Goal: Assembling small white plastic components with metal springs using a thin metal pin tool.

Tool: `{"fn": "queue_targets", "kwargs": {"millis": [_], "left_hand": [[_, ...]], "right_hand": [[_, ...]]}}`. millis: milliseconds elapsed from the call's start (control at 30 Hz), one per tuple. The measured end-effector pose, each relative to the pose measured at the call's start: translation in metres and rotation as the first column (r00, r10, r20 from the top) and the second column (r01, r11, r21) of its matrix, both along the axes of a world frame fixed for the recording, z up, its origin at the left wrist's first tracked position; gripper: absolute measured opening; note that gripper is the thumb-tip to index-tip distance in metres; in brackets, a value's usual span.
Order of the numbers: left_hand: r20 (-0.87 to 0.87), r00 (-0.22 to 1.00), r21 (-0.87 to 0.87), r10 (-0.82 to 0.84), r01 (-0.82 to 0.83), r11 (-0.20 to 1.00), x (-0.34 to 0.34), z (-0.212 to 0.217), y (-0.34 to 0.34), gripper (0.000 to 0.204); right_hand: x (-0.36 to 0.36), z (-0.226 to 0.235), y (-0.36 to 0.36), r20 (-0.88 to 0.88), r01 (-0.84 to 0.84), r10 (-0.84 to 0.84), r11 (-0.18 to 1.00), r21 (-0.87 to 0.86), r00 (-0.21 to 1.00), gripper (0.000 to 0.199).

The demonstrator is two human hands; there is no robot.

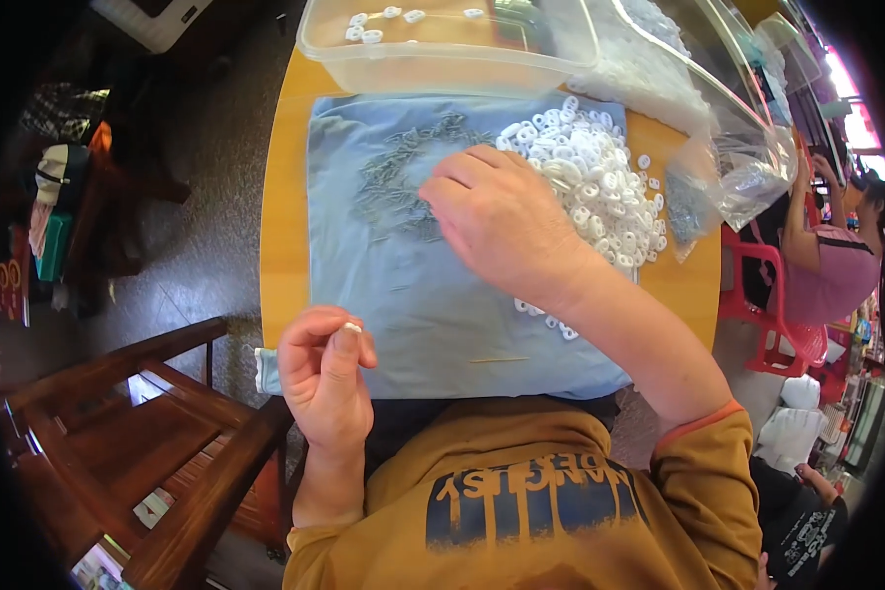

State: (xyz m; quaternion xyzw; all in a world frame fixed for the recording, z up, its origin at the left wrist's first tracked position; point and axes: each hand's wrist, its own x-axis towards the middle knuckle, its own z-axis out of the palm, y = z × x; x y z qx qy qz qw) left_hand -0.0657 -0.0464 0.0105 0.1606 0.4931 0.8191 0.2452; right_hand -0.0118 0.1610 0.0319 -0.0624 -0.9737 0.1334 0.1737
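Note:
A light blue cloth (pixel 433 305) covers the wooden table (pixel 285 197). On it lie a heap of small white rings (pixel 600 182) at the right and a scatter of small grey metal pins (pixel 393 177) at the left. My right hand (pixel 506 221) reaches flat over the cloth between the two heaps, fingers at the edge of the pins; whether it grips anything is hidden. My left hand (pixel 326 379) is raised near the cloth's front edge, pinching a small white ring (pixel 352 327) between thumb and fingers.
A clear plastic tub (pixel 442 44) with a few white rings stands at the table's far edge. Clear plastic bags (pixel 728 147) of parts lie at the right. A wooden chair (pixel 157 433) is at my left. Another person (pixel 836 256) sits at the right by a red stool.

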Motion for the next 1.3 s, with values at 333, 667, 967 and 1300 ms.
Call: {"fn": "queue_targets", "kwargs": {"millis": [333,667,967,1300], "left_hand": [[0.021,0.999,-0.051,-0.033,0.034,0.998,-0.006,-0.006,0.001,0.011],[0.171,0.984,-0.008,-0.048,0.050,0.999,-0.003,0.003,0.005,0.014],[0.319,0.930,0.127,-0.185,0.151,0.980,-0.003,0.018,0.011,0.017],[0.357,0.918,0.088,-0.174,0.152,0.984,-0.003,0.007,0.009,0.014]], "right_hand": [[-0.008,-0.007,-0.003,0.060,-0.027,0.026,1.000,0.010,0.998,0.002],[-0.007,-0.005,-0.004,0.035,-0.039,0.036,0.996,0.080,0.999,0.005],[-0.006,-0.010,-0.002,-0.032,-0.007,0.008,1.000,0.023,0.999,0.010],[-0.015,-0.007,0.006,0.053,-0.026,0.034,0.990,-0.140,0.998,0.008]]}}
